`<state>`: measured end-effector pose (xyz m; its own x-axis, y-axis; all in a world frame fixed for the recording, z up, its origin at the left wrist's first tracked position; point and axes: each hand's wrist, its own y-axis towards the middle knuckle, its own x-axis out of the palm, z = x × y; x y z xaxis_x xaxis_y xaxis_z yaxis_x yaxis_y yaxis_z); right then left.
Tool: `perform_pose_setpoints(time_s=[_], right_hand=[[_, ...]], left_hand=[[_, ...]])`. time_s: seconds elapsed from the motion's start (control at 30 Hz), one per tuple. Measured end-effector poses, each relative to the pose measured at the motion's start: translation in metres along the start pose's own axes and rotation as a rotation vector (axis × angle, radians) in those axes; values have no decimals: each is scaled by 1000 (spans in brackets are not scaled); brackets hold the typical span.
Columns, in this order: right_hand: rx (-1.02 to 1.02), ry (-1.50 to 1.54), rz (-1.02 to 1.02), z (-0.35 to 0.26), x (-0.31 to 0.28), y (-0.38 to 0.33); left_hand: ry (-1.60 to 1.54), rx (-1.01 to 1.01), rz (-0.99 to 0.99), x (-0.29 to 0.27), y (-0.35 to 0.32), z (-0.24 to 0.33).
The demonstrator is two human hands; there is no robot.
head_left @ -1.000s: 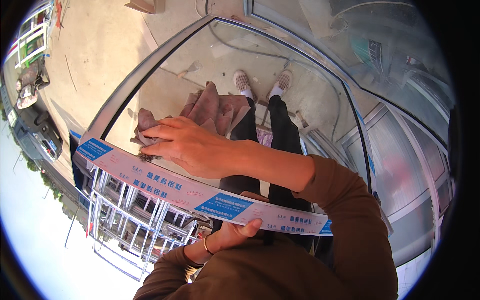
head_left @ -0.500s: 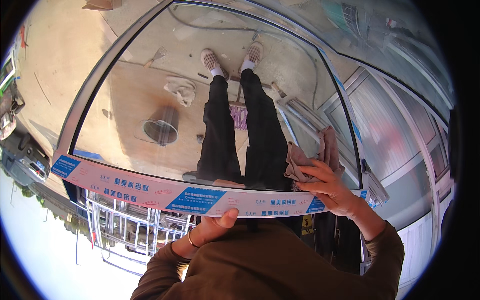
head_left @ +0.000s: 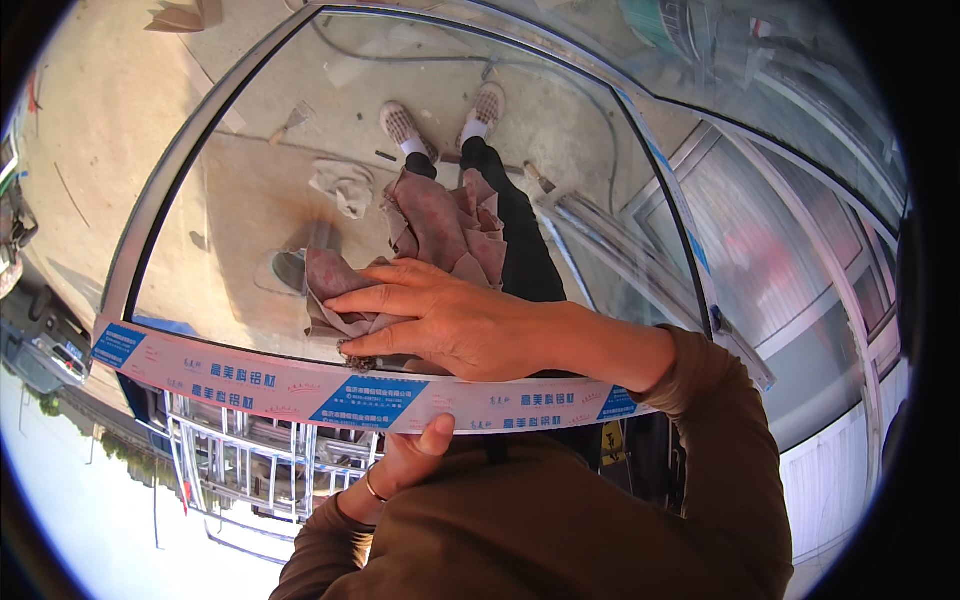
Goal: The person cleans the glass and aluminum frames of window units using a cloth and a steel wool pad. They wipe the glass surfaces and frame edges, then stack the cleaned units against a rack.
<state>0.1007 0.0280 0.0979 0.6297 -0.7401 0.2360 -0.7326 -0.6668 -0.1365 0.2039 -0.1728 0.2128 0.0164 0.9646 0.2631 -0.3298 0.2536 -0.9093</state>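
A large glass pane (head_left: 235, 215) in an aluminium window frame (head_left: 270, 392) spans the view in front of me. Blue, white and pink protective film covers the frame's near bar. My left hand (head_left: 412, 455) grips this bar from below, its thumb over the front, left of the middle. With fingers spread, my right hand (head_left: 455, 322) presses a crumpled brownish-pink cloth (head_left: 445, 225) against the glass just beyond the bar. Part of the cloth is bunched under the fingers and the rest trails away over the pane. A small dark fuzzy edge shows by the fingertips.
Through the glass appear my legs and checked shoes (head_left: 400, 122), a pale rag (head_left: 343, 187), a scraper (head_left: 292, 120) and a brush (head_left: 540, 178). Metal profiles (head_left: 615, 245) lie to the right, beside other framed panels (head_left: 765, 235). A metal rack (head_left: 245, 460) stands beyond the near bar.
My right hand has swept the cloth leftward along the near bar, from the right corner to the middle of the pane. My left hand keeps its hold on the frame.
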Motion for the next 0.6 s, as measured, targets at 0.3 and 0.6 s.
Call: perform_pose_setpoints(time_s=[0.3, 0.6], right_hand=[[668, -116, -27, -65, -35, -227], [941, -287, 344, -26, -63, -278]], left_hand=[[148, 78, 38, 0, 7, 1], [249, 233, 74, 15, 22, 16]])
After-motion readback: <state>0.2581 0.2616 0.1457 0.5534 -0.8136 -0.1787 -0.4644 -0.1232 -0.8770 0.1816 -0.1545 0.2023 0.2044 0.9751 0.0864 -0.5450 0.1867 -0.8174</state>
